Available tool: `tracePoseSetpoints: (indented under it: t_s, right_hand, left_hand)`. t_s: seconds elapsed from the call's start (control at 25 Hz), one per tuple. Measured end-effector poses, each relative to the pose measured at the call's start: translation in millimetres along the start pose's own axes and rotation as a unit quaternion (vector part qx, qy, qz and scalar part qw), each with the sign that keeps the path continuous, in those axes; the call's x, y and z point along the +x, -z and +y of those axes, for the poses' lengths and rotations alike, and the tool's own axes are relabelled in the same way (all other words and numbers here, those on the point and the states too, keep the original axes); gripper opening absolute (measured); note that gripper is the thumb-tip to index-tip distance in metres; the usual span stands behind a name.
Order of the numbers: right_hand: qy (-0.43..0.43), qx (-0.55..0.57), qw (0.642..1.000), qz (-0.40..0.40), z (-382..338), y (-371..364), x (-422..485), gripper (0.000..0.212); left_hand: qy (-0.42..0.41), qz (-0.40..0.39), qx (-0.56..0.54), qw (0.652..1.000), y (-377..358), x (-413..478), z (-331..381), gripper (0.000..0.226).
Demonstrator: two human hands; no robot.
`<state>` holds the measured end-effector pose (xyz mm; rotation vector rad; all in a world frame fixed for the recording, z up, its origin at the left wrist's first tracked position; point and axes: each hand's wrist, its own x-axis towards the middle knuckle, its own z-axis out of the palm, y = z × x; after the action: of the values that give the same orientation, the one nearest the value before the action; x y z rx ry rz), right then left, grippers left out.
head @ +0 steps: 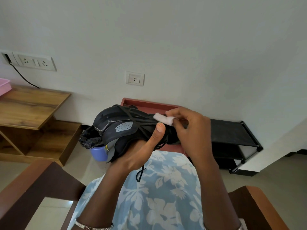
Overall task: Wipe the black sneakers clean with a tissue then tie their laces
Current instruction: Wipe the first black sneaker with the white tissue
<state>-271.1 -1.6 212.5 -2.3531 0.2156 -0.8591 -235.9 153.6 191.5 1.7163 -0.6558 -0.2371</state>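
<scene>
At frame centre, the left hand [136, 153] grips a black sneaker [121, 128] while the right hand [187, 128] pinches a tissue [163, 119] against its untied laces [142, 130]; wiping appears underway, tying remains.

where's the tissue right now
The tissue is just right of centre in the head view, pinched by the right hand against the laced top of the black sneaker that the left hand holds.

Soft, even, moderately bright light covers the plain white painted wall [166, 39], which greys toward the corners. Wide-angle distortion bends the edges; focus is sharp.
</scene>
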Motion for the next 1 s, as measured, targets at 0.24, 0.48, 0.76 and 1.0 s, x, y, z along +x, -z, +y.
tracePoseSetpoints:
  t_s: [0.24,0.48,0.76,1.0]
  right_hand:
    - [0.039,0.154,0.983,-0.091,-34,-7,-1,0.019]
    - [-0.069,-0.046,0.997,-0.004,5,11,8,0.011]
    - [-0.018,0.134,0.985,-0.111,-25,-11,10,0.027]
    - [-0.020,0.026,0.986,-0.164,-2,-4,20,0.021]
  left_hand:
    - [0.008,-0.019,-0.017,1.000,-7,-4,-2,0.049]
    - [0.022,-0.014,0.023,0.999,1,-3,4,0.040]
    - [0.022,-0.062,0.013,0.998,-5,-2,-5,0.069]
    - [0.033,-0.063,0.059,0.996,3,1,-7,0.040]
